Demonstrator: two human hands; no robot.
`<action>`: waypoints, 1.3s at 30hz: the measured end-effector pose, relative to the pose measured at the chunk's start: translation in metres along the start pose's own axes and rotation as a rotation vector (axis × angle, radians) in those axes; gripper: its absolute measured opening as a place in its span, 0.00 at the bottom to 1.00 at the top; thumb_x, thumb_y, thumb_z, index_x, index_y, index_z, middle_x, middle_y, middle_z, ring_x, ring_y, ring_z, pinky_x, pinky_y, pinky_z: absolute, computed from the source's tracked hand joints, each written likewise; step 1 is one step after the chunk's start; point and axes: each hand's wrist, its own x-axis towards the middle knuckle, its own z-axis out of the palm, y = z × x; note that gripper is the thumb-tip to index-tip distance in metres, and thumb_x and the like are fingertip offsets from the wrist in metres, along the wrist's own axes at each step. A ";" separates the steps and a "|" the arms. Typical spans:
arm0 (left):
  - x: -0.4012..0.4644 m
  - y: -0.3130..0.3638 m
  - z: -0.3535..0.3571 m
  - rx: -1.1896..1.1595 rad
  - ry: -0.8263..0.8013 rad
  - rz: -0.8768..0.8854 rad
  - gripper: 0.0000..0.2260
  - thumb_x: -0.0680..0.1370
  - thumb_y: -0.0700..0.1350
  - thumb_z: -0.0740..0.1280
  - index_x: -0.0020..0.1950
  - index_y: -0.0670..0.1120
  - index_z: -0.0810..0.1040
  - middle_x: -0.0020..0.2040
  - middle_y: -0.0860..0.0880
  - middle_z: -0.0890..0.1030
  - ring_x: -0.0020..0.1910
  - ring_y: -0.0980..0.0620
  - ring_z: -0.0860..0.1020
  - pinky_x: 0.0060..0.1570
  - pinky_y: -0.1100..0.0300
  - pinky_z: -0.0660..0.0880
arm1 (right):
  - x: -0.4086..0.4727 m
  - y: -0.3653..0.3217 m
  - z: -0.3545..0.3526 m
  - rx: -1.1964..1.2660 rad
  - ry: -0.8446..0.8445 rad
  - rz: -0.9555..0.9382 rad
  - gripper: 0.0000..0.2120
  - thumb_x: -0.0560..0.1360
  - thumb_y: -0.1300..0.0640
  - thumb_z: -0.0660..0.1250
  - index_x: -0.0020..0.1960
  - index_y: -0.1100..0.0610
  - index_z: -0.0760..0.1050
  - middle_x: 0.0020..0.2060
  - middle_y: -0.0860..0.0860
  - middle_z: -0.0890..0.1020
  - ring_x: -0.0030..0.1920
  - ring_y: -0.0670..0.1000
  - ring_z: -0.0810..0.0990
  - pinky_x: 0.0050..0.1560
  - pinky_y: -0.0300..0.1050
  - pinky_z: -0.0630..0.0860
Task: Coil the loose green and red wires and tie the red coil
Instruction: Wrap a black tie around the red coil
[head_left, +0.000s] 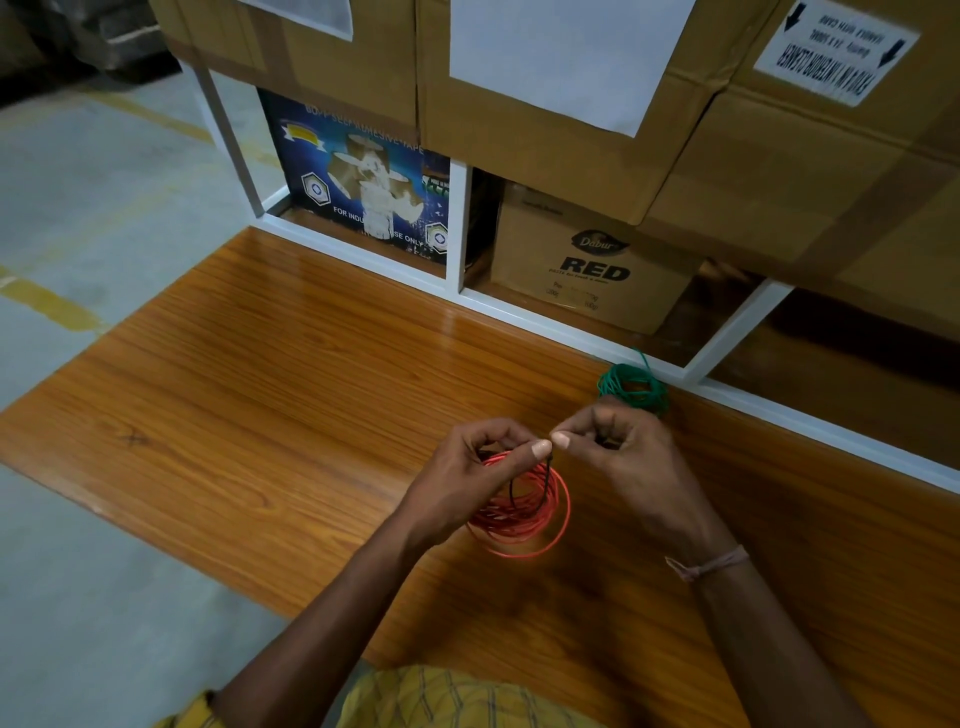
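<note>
Two hands meet above wooden board (260, 364), left hand (470, 475) gripping red coil (524, 512), right hand (618, 447) pinching thin black tie (548, 470), green coil (631, 387) far right near shelf frame (519, 306)

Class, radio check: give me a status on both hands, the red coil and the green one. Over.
Left hand grips red coil; right hand pinches thin black tie across it. Green coil wound, lying behind. Nothing in the way.
</note>
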 end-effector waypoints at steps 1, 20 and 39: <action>0.000 0.001 0.000 -0.012 -0.003 0.005 0.06 0.82 0.49 0.74 0.52 0.47 0.87 0.49 0.47 0.87 0.52 0.51 0.85 0.52 0.57 0.80 | 0.000 0.001 0.000 0.015 -0.004 0.003 0.02 0.75 0.54 0.78 0.43 0.50 0.86 0.41 0.50 0.80 0.44 0.52 0.78 0.48 0.49 0.75; -0.001 -0.027 -0.006 0.075 -0.047 -0.077 0.02 0.80 0.44 0.76 0.48 0.46 0.86 0.48 0.48 0.87 0.51 0.51 0.84 0.57 0.51 0.79 | 0.028 0.016 0.010 0.669 0.399 0.303 0.12 0.86 0.57 0.62 0.68 0.55 0.73 0.59 0.54 0.81 0.57 0.54 0.85 0.57 0.52 0.82; 0.011 -0.028 0.013 -0.060 -0.009 -0.174 0.06 0.82 0.36 0.70 0.46 0.37 0.80 0.29 0.57 0.77 0.25 0.61 0.67 0.27 0.67 0.64 | 0.034 0.024 0.055 0.565 0.266 0.369 0.10 0.84 0.65 0.64 0.45 0.60 0.78 0.32 0.52 0.76 0.22 0.40 0.69 0.22 0.33 0.62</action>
